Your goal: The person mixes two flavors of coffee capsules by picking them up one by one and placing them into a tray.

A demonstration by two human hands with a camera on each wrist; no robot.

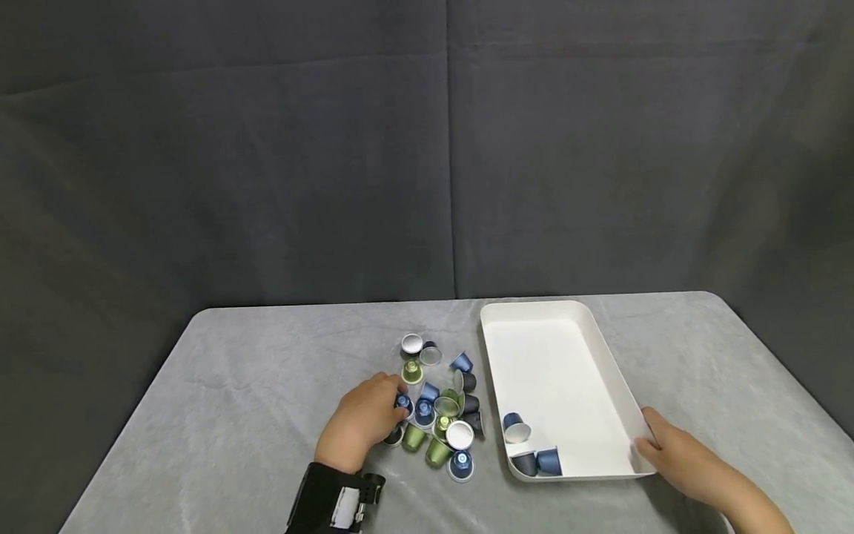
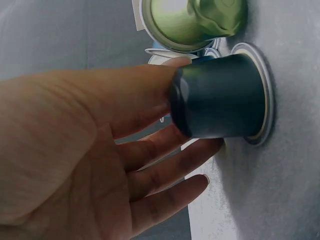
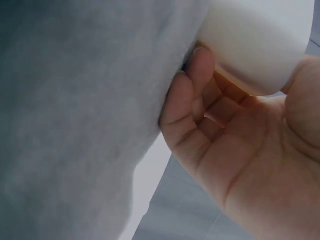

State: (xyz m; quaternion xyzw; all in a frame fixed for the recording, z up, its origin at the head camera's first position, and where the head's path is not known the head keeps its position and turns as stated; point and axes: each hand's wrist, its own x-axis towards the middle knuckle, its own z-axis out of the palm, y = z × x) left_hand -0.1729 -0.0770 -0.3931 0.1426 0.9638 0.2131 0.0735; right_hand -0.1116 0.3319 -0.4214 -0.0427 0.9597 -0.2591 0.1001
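Observation:
My left hand (image 1: 363, 415) reaches into a cluster of coffee capsules on the table, thumb and forefinger on either side of a blue coffee capsule (image 1: 403, 403) at the cluster's left edge. The left wrist view has a dark capsule (image 2: 222, 97) standing on its rim in front of the fingertips, hiding most of the pinched one. A green capsule (image 2: 195, 20) lies just beyond. On the right, my right hand (image 1: 687, 460) grips the white tray (image 1: 560, 371) by its near right corner, thumb at the rim and fingers curled low against the outside, as the right wrist view shows.
Inside the tray's near left corner lie a blue and silver capsule (image 1: 517, 429), a dark capsule (image 1: 525, 464) and a blue capsule (image 1: 549, 462). Several green, blue and black capsules crowd the grey tabletop (image 1: 267, 400) left of the tray. A dark curtain (image 1: 267, 185) hangs behind.

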